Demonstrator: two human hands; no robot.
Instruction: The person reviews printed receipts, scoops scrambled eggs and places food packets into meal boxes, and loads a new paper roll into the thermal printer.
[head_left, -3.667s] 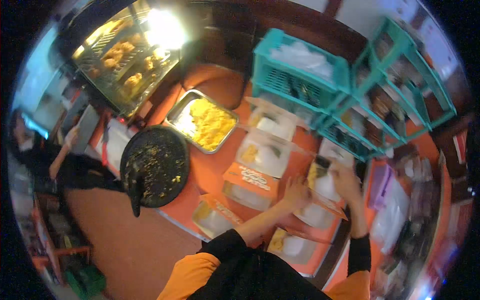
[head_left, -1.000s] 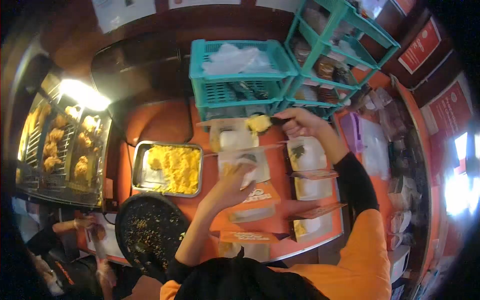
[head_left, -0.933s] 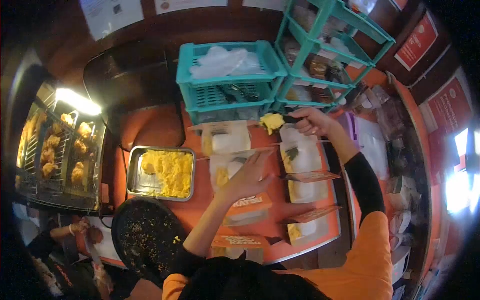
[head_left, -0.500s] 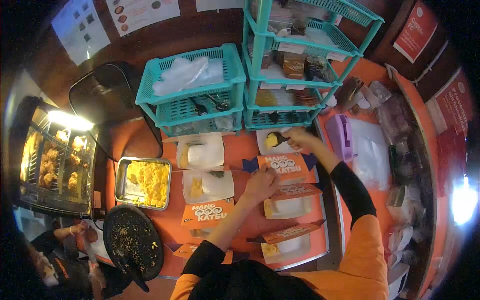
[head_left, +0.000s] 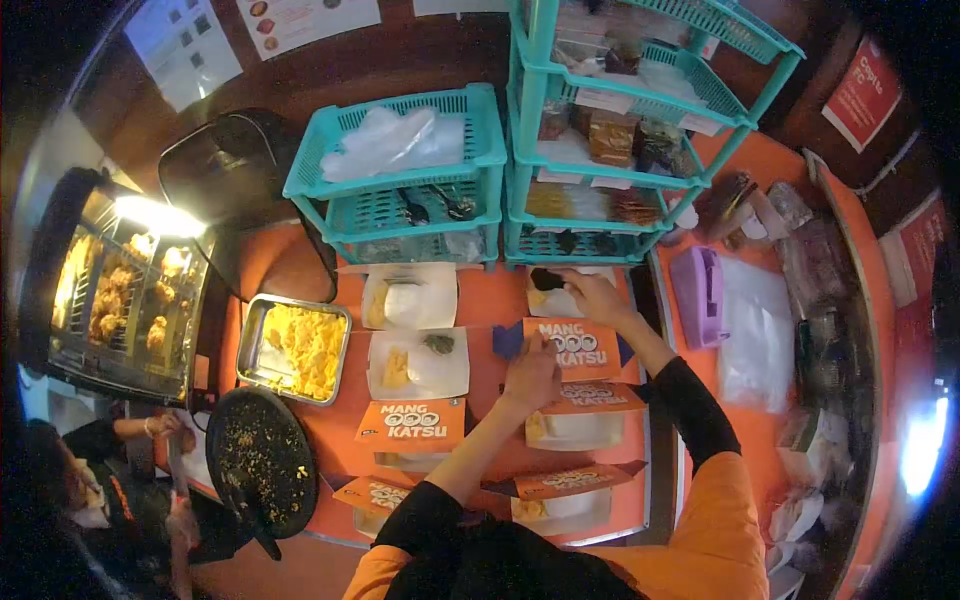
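My right hand (head_left: 597,298) is closed round the handle of a black spoon (head_left: 547,279), its dark bowl turned down over the inside of a white-lined takeout box (head_left: 545,306). Beneath the spoon, part of the box is hidden. My left hand (head_left: 533,372) has its fingers bent against the left edge of that box's orange printed lid (head_left: 582,348), which lies folded toward me. To the left, an open box (head_left: 440,375) holds a yellow portion and a dark green bit; behind it another open box (head_left: 435,300) holds yellow food and a white mound.
A metal tray (head_left: 345,345) of yellow scrambled egg stands left, beside a black pan (head_left: 262,475) with crumbs. Teal racks (head_left: 395,182) line the back. More orange boxes (head_left: 410,422) stand nearer me. A co-worker (head_left: 120,490) holds a long utensil at lower left.
The spoon has tipped over, and the yellow egg visible in it before no longer shows. My left hand has shifted to the lid's left edge. The view has turned slightly.
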